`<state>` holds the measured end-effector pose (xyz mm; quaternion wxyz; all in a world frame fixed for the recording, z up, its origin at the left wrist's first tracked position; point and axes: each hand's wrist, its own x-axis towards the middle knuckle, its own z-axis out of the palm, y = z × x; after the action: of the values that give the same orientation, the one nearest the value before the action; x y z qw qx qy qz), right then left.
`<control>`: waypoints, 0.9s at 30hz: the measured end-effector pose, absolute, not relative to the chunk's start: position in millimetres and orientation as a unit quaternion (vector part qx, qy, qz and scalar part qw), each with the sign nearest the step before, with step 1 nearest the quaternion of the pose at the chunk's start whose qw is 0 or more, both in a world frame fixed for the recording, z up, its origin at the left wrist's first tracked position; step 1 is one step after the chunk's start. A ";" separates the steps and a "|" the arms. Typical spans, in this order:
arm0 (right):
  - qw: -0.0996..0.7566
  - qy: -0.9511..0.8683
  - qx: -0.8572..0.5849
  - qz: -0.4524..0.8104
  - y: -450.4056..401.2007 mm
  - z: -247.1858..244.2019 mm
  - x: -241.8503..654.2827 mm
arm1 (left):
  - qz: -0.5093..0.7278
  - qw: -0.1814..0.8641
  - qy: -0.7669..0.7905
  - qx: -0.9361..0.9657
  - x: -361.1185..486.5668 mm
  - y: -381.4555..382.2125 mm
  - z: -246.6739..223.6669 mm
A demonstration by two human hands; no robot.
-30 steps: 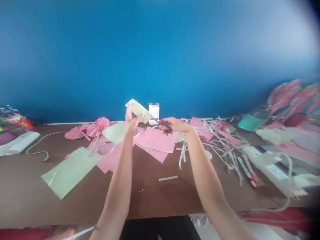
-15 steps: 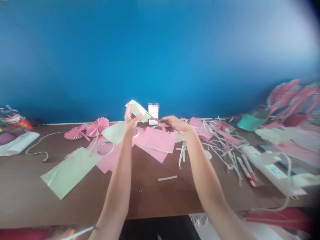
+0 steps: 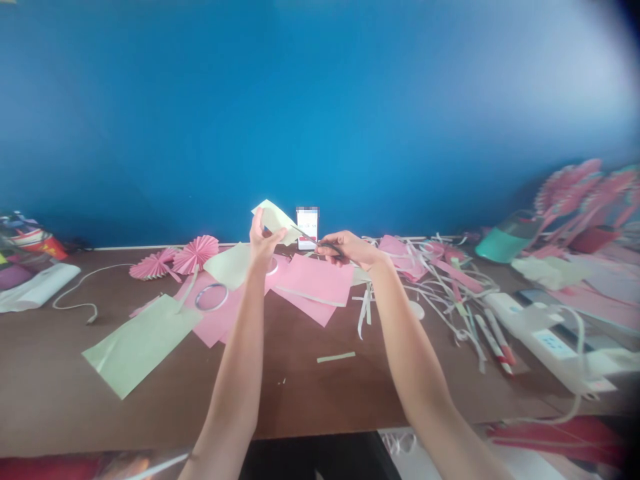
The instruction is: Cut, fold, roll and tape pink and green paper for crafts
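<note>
A small piece of pale green paper is pinched in my left hand, raised above the far part of the table. My right hand grips a pair of scissors, its fingers in the dark handles. The blades point left and meet the paper's right edge; whether they are parted I cannot tell. Below both hands lie sheets of pink paper. A larger pale green sheet rests at the left, close to a tape roll.
A lit phone stands against the blue wall behind my hands. Pink paper fans lie at the back left. To the right are white paper strips, markers, a power strip and a teal container. One green strip lies in front.
Almost nothing differs. Both hands keep the same hold on the paper and scissors, and the whole view has shifted very slightly.
</note>
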<state>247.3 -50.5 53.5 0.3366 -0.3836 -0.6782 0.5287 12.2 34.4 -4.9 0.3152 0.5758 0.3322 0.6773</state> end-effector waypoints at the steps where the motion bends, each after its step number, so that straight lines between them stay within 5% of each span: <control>1: 0.336 -0.677 -0.385 0.530 -50.5 53.6 247.1 | 0.677 0.314 0.332 0.577 12.0 34.7 -5.2; 27: 0.348 -0.681 -0.404 0.501 -49.1 50.7 246.0 | 0.697 0.352 0.301 0.547 14.0 28.9 1.2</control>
<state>246.0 -49.1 50.7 0.3483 -0.4040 -0.6813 0.5013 14.0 28.9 1.2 0.3517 0.5473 0.3008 0.6973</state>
